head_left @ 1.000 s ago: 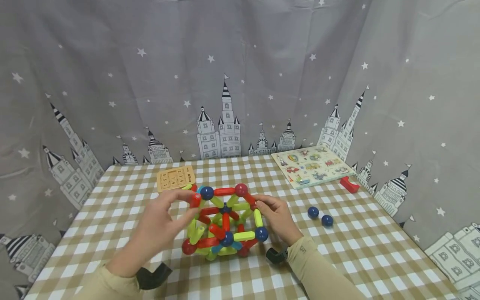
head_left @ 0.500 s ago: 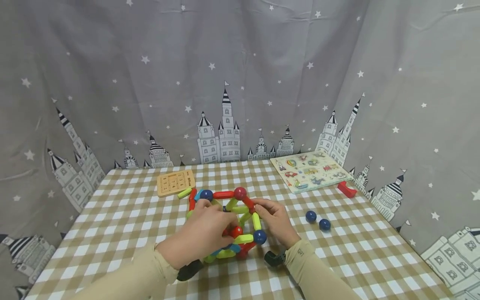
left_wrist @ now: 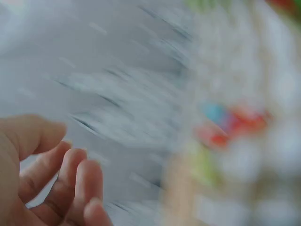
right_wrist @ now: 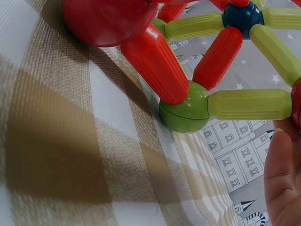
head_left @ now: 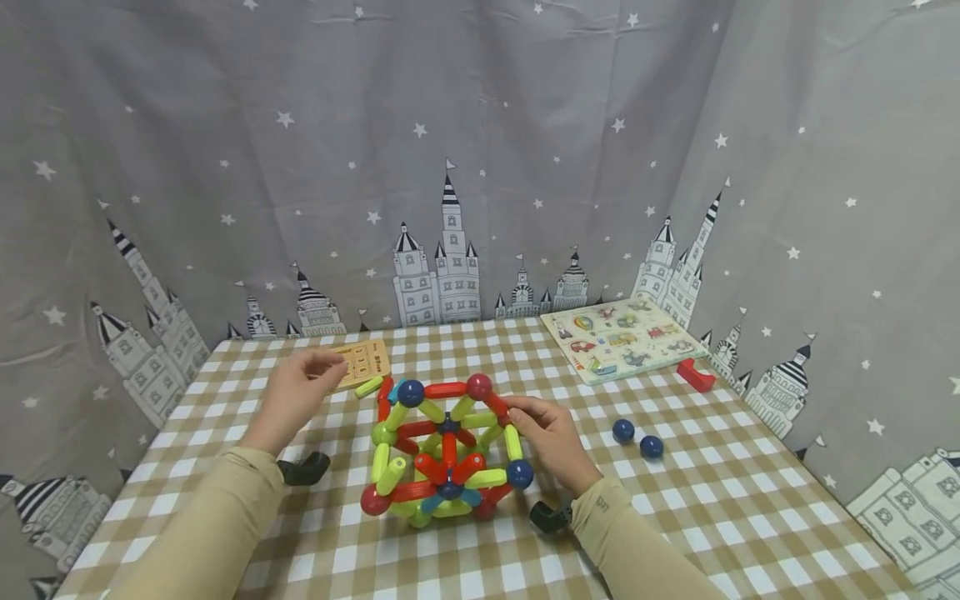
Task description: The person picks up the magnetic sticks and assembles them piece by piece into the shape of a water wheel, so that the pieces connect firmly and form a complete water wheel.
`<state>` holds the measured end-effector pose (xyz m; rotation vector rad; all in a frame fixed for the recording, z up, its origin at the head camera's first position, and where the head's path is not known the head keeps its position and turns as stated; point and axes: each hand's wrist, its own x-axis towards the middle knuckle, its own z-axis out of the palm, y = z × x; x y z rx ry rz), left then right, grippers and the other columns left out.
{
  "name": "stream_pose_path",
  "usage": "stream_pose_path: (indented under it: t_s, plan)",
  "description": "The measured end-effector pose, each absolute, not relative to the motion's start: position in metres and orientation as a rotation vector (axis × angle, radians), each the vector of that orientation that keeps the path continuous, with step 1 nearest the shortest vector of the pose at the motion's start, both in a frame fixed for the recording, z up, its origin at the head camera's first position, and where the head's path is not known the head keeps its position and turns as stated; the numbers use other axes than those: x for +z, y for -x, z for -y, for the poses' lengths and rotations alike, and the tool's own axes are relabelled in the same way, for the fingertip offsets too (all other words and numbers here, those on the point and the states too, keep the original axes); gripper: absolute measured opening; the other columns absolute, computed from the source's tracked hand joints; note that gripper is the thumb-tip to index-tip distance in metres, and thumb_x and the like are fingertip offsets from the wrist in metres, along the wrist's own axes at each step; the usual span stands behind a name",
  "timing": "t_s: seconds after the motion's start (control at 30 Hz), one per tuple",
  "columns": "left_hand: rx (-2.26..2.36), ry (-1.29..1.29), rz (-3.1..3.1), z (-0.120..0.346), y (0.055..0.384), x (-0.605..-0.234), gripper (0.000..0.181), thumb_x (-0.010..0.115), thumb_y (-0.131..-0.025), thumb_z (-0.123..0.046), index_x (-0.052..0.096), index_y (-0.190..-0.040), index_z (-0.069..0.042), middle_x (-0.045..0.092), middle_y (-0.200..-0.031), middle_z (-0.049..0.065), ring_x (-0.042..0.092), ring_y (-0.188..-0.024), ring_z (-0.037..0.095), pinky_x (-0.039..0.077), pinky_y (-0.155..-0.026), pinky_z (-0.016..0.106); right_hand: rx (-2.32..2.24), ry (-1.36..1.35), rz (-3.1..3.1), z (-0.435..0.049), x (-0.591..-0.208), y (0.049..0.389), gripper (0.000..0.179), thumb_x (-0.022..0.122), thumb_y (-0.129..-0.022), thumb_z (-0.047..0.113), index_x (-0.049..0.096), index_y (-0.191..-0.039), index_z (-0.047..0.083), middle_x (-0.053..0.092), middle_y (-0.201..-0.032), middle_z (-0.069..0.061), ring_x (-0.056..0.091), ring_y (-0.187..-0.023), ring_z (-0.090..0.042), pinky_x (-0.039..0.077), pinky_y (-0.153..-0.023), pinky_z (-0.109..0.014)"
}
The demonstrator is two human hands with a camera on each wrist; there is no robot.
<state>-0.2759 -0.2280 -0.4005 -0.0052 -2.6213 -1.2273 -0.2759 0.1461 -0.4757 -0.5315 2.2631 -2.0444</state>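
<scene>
A frame of magnetic rods and balls (head_left: 449, 490) in red, yellow-green, blue and light blue stands at the middle of the checked cloth. My right hand (head_left: 553, 437) holds its right side, thumb and fingers at a red ball (right_wrist: 297, 101), which the edge of the right wrist view cuts off. Two red rods and a yellow-green rod (head_left: 391, 476) stick out from its near side. My left hand (head_left: 300, 396) is in the air left of the frame, overlapping the wooden number puzzle (head_left: 372, 360). Its fingers (left_wrist: 88, 181) are loosely bent and hold nothing.
A loose yellow-green rod (head_left: 368, 387) lies by the number puzzle. Two blue balls (head_left: 623, 430) lie to the right, with a red curved block (head_left: 695, 375) farther back. A picture puzzle board (head_left: 622, 337) lies at the back right, before a grey curtain (head_left: 480, 108).
My left hand brought a red rod to the near side of the frame, let go of it at the blue ball and moved back to the left. The right hand has kept its hold.
</scene>
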Motion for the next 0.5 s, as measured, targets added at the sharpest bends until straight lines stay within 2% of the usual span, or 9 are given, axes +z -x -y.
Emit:
stream_pose_path:
  t_s: [0.1,0.2,0.33,0.5]
  plan:
    - [-1.143,-0.031,2.800,0.247,0.298,-0.443,0.044,0.062,-0.102,-0.033,0.063,-0.132,0.000,0.068,-0.123,0.022,0.064,-0.110,0.033,0.052,-0.083,0.038,-2.032,0.535,-2.255,-0.147,-0.476,0.276,0.031,0.064,-0.102,0.035,0.073,-0.127,0.018,0.073,-0.126,-0.001,0.066,-0.118,-0.021,0.052,-0.100,-0.038]
    - [-1.085,-0.020,2.852,0.252,0.314,-0.471,0.043,0.067,-0.098,-0.023,0.062,-0.132,0.003,0.068,-0.123,0.025,0.065,-0.111,0.039,0.053,-0.089,0.048,-2.025,0.549,-2.258,-0.147,-0.478,0.277,0.031,0.063,-0.103,0.035,0.072,-0.128,0.019,0.072,-0.127,-0.001,0.065,-0.119,-0.021,0.051,-0.101,-0.039]
    - [-0.979,0.026,2.850,0.249,0.336,-0.485,0.043,0.070,-0.094,-0.020,0.064,-0.129,0.005,0.068,-0.122,0.027,0.065,-0.112,0.042,0.051,-0.094,0.055,-2.035,0.537,-2.255,-0.149,-0.480,0.278,0.032,0.062,-0.104,0.031,0.070,-0.132,0.019,0.070,-0.133,-0.001,0.065,-0.120,-0.022,0.052,-0.101,-0.037]
    - [-0.891,-0.018,2.894,0.241,0.358,-0.488,0.031,0.074,-0.093,-0.019,0.072,-0.115,0.002,0.073,-0.111,0.020,0.066,-0.103,0.036,0.050,-0.091,0.053,-2.044,0.520,-2.235,-0.151,-0.483,0.282,0.035,0.063,-0.104,0.032,0.068,-0.134,0.016,0.069,-0.134,-0.005,0.065,-0.119,-0.021,0.051,-0.101,-0.034]
